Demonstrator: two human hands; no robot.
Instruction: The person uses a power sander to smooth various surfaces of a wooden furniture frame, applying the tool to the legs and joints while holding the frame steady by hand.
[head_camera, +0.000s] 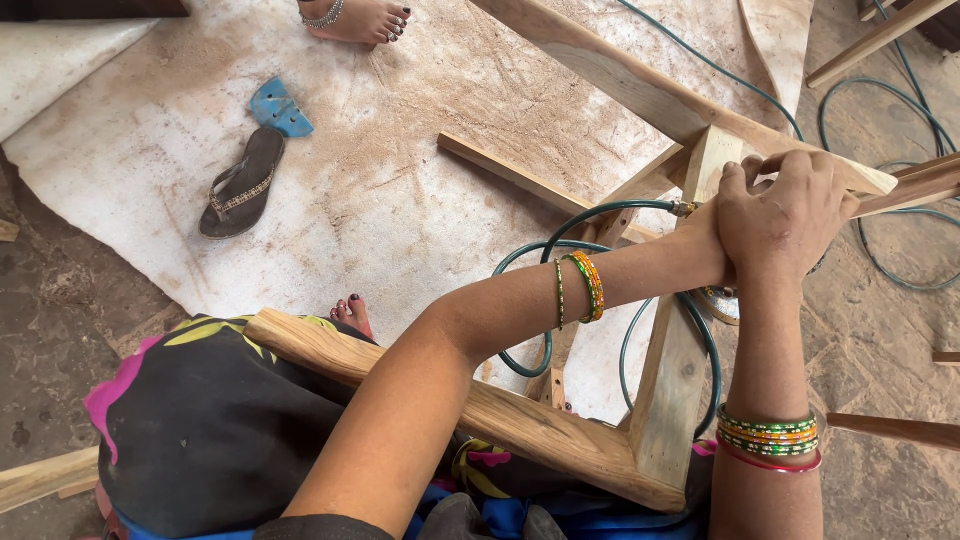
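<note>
Right hand (785, 215) clasps the wooden frame (660, 400) at its upper joint | left hand (710, 235) hidden beneath it, grip unclear | green hose (600, 215) loops underneath, sandal (240, 185) on floor

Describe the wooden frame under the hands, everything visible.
The wooden frame is pale, rough-sawn timber: a thick beam lies across the person's lap and joins an upright post that rises to angled rails. The right hand grips the top joint, and the left hand is tucked behind it. A green hose loops around the post.
</note>
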